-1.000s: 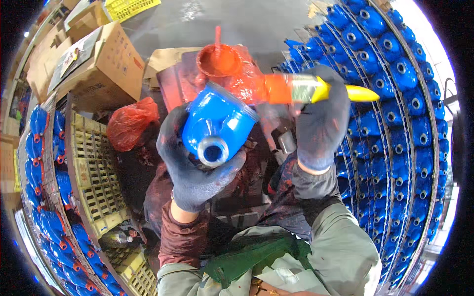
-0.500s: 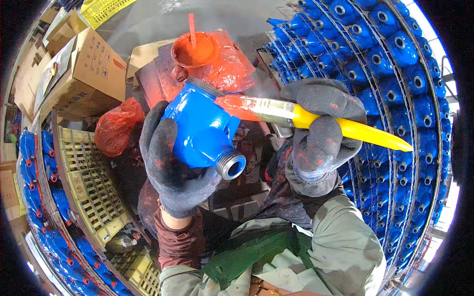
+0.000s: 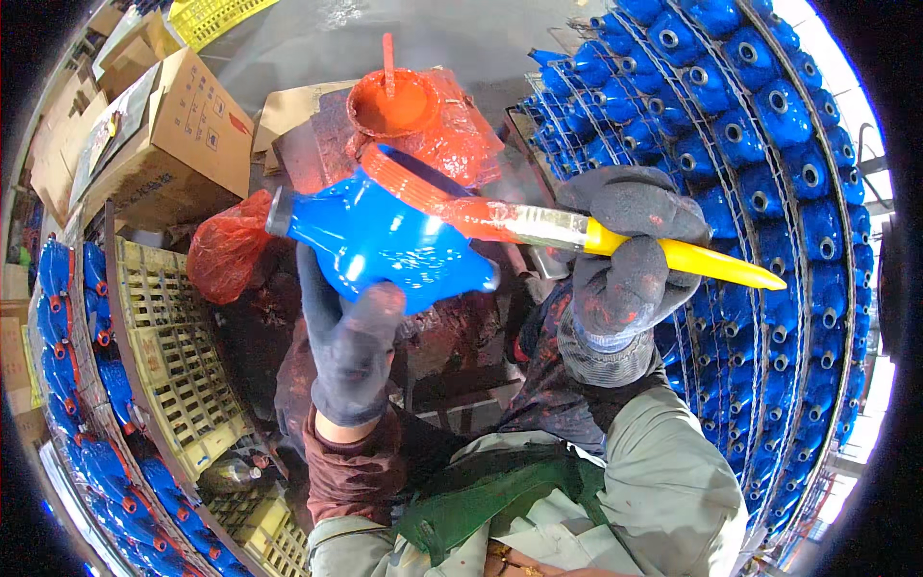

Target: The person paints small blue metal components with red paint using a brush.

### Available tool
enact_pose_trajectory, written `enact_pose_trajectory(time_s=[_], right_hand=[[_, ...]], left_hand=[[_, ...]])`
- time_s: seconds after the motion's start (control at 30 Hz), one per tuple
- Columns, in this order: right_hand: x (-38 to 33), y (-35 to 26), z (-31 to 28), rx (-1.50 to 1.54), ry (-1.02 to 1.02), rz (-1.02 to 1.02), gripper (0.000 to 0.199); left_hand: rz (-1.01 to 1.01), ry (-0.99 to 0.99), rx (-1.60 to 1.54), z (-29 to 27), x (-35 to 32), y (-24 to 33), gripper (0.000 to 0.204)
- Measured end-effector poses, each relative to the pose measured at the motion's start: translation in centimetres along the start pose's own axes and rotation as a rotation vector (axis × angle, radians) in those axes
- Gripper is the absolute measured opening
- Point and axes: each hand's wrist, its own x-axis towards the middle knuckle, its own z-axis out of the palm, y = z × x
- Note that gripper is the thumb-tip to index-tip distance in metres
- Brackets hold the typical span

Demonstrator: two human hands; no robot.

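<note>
My left hand point(image 3: 356, 337), in a dark paint-spotted glove, grips a glossy blue metal pipe fitting point(image 3: 389, 245) from below. The fitting looks like a valve or meter body, with side openings and a wide round mouth tilted up. Red paint coats the threaded band around that mouth. My right hand point(image 3: 635, 255), gloved too, holds a paintbrush point(image 3: 615, 240) with a yellow handle. Its red-soaked bristles touch the rim of the mouth. Just beyond stands a bucket point(image 3: 358, 123) of red paint with a red stick point(image 3: 388, 60) upright in it.
Racks of blue fittings point(image 3: 760, 202) rise close on the right. More blue fittings with red ends point(image 3: 115, 471) line the left. A cream plastic crate point(image 3: 173, 346), cardboard box point(image 3: 183, 135) and red plastic bag point(image 3: 231, 245) stand on the left; a yellow crate point(image 3: 216, 19) lies farther back.
My left hand has turned the blue fitting, swinging its threaded end away from me. The mouth's band has gone from mostly dark to red, with the brush still against it.
</note>
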Motion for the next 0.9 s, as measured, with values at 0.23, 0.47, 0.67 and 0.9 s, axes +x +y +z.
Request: enact_pose_trajectory(time_s=[0.23, 0.47, 0.67, 0.9], right_hand=[[-0.6, 0.7, -0.3, 0.09, 0.065, 0.128, 0.032], [0.1, 1.9, 0.0, 0.463, 0.066, 0.407, 0.034], [-0.4, 4.9, 0.2, 0.719, 0.076, 0.472, 0.033], [-0.7, 7.4, -0.9, 1.022, 0.083, 0.741, 0.026]], left_hand=[[-0.433, -0.058, -0.827, -2.3, 0.2, -0.8, 0.091], [-0.595, -0.565, -1.19, -1.4, 1.4, -1.0, 0.108], [-0.617, -0.611, -1.202, -0.7, 0.9, -1.6, 0.098], [-0.775, -0.578, -1.054, 0.1, 0.1, -2.9, 0.103]])
